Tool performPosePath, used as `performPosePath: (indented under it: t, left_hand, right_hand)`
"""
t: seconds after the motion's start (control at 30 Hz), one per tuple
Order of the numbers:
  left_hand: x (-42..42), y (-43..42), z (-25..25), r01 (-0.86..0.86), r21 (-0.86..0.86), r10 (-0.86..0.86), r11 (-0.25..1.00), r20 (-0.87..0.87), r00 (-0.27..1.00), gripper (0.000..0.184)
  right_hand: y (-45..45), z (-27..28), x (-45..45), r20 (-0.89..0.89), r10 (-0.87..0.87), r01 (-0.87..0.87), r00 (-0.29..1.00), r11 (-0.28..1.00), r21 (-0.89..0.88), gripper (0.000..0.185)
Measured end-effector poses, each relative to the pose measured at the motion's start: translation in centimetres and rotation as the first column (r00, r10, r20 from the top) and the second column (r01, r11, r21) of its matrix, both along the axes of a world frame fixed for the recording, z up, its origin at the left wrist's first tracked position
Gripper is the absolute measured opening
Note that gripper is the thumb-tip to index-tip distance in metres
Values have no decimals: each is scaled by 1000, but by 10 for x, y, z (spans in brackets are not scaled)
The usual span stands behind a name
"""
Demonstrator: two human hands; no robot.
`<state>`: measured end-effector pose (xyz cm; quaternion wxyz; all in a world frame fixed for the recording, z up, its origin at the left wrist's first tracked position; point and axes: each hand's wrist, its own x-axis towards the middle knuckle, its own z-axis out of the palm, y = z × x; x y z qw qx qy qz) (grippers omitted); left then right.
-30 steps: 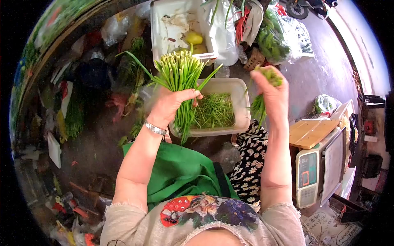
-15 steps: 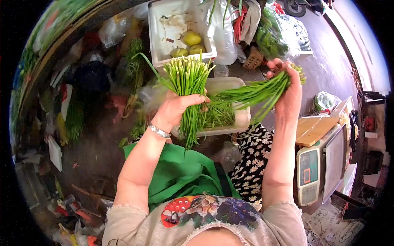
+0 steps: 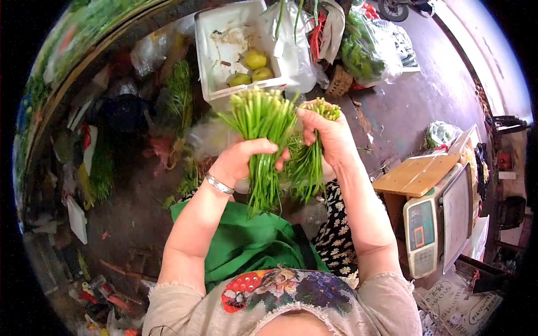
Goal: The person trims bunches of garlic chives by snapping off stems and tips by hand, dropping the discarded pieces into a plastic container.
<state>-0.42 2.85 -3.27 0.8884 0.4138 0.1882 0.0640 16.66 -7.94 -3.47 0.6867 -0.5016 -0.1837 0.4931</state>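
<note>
My left hand (image 3: 250, 158) is closed round a thick bunch of green chives (image 3: 263, 115), cut pale ends up and thin leaves hanging down. Close beside it, my right hand (image 3: 329, 131) grips a smaller bunch of chives (image 3: 311, 171) near its cut ends, its leaves drooping downward. The two bunches are side by side, nearly touching. Below them is a pale plastic tub (image 3: 328, 172), mostly hidden by the hands and leaves.
A white foam box (image 3: 210, 67) with several yellow-green fruits (image 3: 255, 58) stands ahead. To the right are a weighing scale (image 3: 421, 238) and a wooden board (image 3: 414, 175). Bagged greens (image 3: 361, 47) lie ahead right. A green cloth (image 3: 241, 241) covers the lap.
My right hand has come in leftward from the far right, bringing its bunch beside the left one. That bunch went from stretched sideways to hanging down. My left hand keeps its hold.
</note>
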Motion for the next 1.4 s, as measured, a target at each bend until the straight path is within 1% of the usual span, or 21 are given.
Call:
performPosePath:
  t: [0.2, 0.3, 0.4, 0.43, 0.5, 0.57, 0.6, 0.63, 0.67, 0.7, 0.73, 0.8, 0.83, 0.9, 1.07, 1.1, 1.17, 1.23, 1.3, 1.37, 1.4]
  left_hand:
    - [-4, 8, -9, -177, 129, 177, 976, 12, 984, 33]
    - [-2, 7, -11, -213, 173, 205, 962, 63, 977, 27]
    - [0, 1, -15, -118, 459, 132, 880, 1, 991, 27]
    - [-1, -7, -10, 31, 652, 125, 757, -191, 974, 29]
    - [2, -11, -35, -226, 933, 207, 279, 171, 963, 32]
    - [1, -13, -21, 6, 933, 204, 359, -84, 975, 35]
    - [2, -19, -26, -190, 458, 193, 869, 40, 980, 35]
    - [3, -25, -27, -333, -261, 368, 906, 96, 925, 35]
    - [5, -24, -28, -318, 499, 320, 806, 84, 944, 35]
    - [5, -23, -27, -115, 965, 310, 236, 37, 950, 36]
    - [8, -24, -30, -123, 967, 312, 225, 48, 949, 36]
    - [12, -29, -38, -267, 766, 313, 585, 91, 945, 41]
    - [8, -32, -22, -264, 763, 316, 590, 83, 945, 41]
    - [-1, -37, 8, -35, 948, 175, 315, -22, 984, 44]
    - [-35, -37, 21, -107, 848, 29, 518, 108, 994, 91]
    - [-40, -38, 26, -101, 851, 37, 516, 95, 995, 91]
    - [-48, -42, 39, -18, 596, 4, 802, 24, 1000, 86]
    - [-43, -49, 42, -57, 578, 72, 814, -3, 997, 77]
    - [-34, -48, 38, 96, 753, -32, 652, -99, 995, 61]
    - [-27, -50, 23, 156, 601, -95, 784, -133, 987, 50]
    - [-26, -48, 15, 253, 622, -152, 741, -211, 966, 48]
  right_hand:
    - [-3, 4, 10, -75, -246, 250, 966, 968, 41, 15]
    - [-4, 2, 8, 98, -68, 68, 993, 998, 3, 24]
    - [-3, 9, -21, 195, 157, -149, 968, 987, -58, 47]
    - [-3, 16, -34, 213, 242, -232, 946, 970, -72, 51]
    - [2, -4, -40, 410, 208, -246, 888, 968, 43, 58]
    - [3, -11, -38, 427, 249, -261, 870, 965, -31, 60]
    - [4, -5, -41, 414, 259, -252, 873, 965, -71, 61]
    - [6, -11, -43, 402, 176, -199, 898, 980, 16, 59]
    - [4, -14, -43, 385, 159, -178, 909, 984, 12, 52]
    - [3, -9, -44, 362, 144, -156, 921, 988, 4, 46]
    - [3, -3, -45, 371, 143, -159, 918, 987, 14, 46]
    - [-3, 8, -44, 181, 155, -125, 971, 978, -168, 43]
    - [-1, 12, -41, 217, 169, -122, 961, 969, -214, 37]
    - [-7, 23, -47, 185, 55, -60, 981, 998, 24, 28]
    - [-16, 25, -46, 23, 126, -128, 992, 988, 87, 37]
    - [-18, 23, -42, -2, 160, -159, 987, 983, 94, 38]
    - [-21, 23, -35, 3, 226, -225, 974, 970, 91, 40]
    - [-20, 31, -35, 20, 252, -253, 968, 965, 75, 40]
    - [-22, 25, -36, 121, 400, -408, 908, 911, 51, 41]
    - [-20, -7, -37, 167, 481, -498, 860, 864, 79, 45]
    - [-21, -7, -34, 166, 549, -563, 819, 825, 47, 45]
